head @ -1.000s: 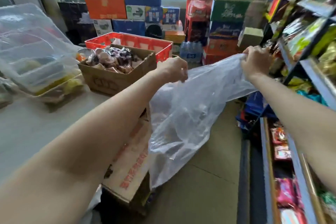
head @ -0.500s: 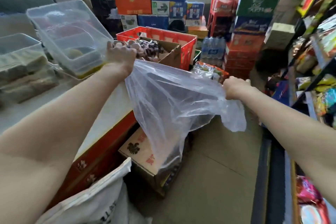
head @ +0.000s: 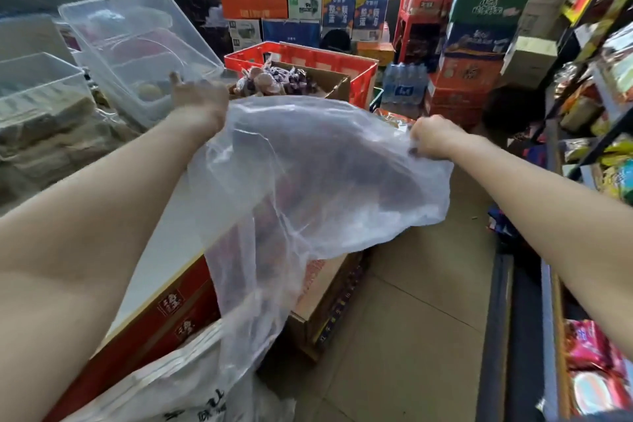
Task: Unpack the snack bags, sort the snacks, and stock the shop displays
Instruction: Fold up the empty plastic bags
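Note:
A large clear plastic bag (head: 308, 181) hangs limp and looks empty, spread between my arms over the counter edge. My right hand (head: 432, 138) is a fist gripping the bag's right top edge. My left hand (head: 198, 96) is near the bag's left top edge with fingers spread; the plastic lies against my wrist, not in my fingers. Behind my left hand, a brown cardboard box (head: 337, 86) of wrapped snacks (head: 270, 80) sits in front of a red crate (head: 308, 56).
Clear plastic bins (head: 137, 41) stand on the white counter (head: 185, 226) at left. A cardboard box (head: 329, 288) and a white sack (head: 164, 387) lie on the floor below. Snack shelves (head: 596, 106) line the right; stacked cartons (head: 479, 44) and bottled water (head: 404, 86) fill the back.
Both arms swung left from the shelf side toward the counter with the bag. My left hand's fingers have opened off the bag edge; the right hand keeps its grip.

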